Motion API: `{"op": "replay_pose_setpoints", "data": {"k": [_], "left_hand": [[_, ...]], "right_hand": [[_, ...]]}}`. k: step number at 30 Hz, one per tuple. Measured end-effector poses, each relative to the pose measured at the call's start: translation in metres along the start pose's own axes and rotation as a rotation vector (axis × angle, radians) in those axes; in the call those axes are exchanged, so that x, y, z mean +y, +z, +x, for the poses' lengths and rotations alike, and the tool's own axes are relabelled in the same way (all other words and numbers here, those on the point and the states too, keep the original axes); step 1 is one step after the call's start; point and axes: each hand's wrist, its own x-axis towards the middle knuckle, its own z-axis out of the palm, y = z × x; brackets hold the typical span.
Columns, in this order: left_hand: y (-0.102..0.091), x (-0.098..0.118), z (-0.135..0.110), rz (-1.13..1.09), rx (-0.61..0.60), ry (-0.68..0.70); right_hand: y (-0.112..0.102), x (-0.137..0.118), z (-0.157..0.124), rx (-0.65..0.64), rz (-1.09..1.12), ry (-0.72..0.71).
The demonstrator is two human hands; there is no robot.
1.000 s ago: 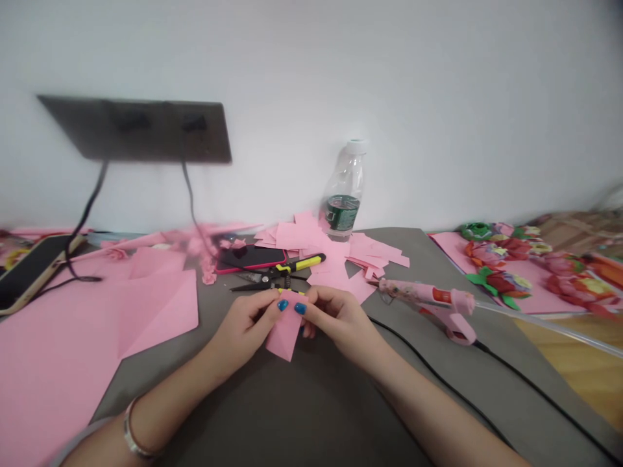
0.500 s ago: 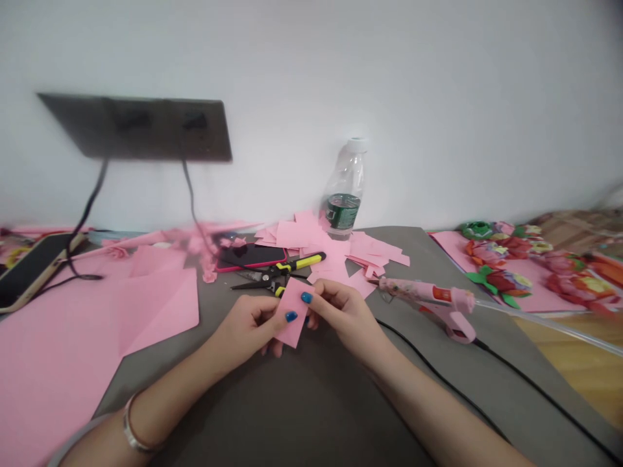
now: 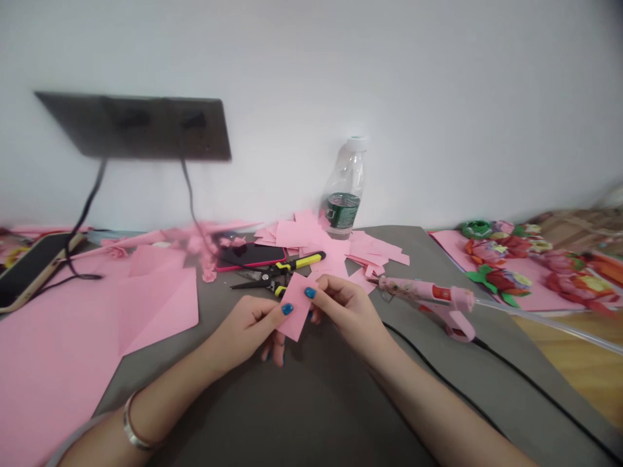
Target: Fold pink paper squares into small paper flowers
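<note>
Status of left hand (image 3: 249, 327)?
— Clamped on small pink paper slip (image 3: 298, 311), at lower left edge.
And right hand (image 3: 351, 310)?
— Pinched on same slip, upper right edge. Close to left one.
Slip location?
— Tilted, between both hands, over grey table (image 3: 292, 415), just in front of black-and-yellow cutters (image 3: 299, 262).
Further out?
— Behind cutters, pink-edged phone (image 3: 253, 255) and loose pink slips (image 3: 335, 250). Bottle (image 3: 342, 211) standing by wall. Right, glue gun (image 3: 421, 290), then paper flowers (image 3: 506, 283). Left, big pink sheet (image 3: 53, 357).
</note>
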Motion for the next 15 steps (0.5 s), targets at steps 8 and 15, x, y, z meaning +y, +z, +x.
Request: {"op": "replay_pose_setpoints", "data": {"k": [8,15], "left_hand": [[-0.0002,0.0002,-0.0037,0.155,0.046,0.067],[-0.0024,-0.0015,-0.0031,0.315,0.138,0.183]], "right_hand": [[0.0015,-0.003,-0.0023,-0.067,-0.066,0.011],[0.0039,-0.0051,-0.0054,-0.176,-0.127,0.065]]}}
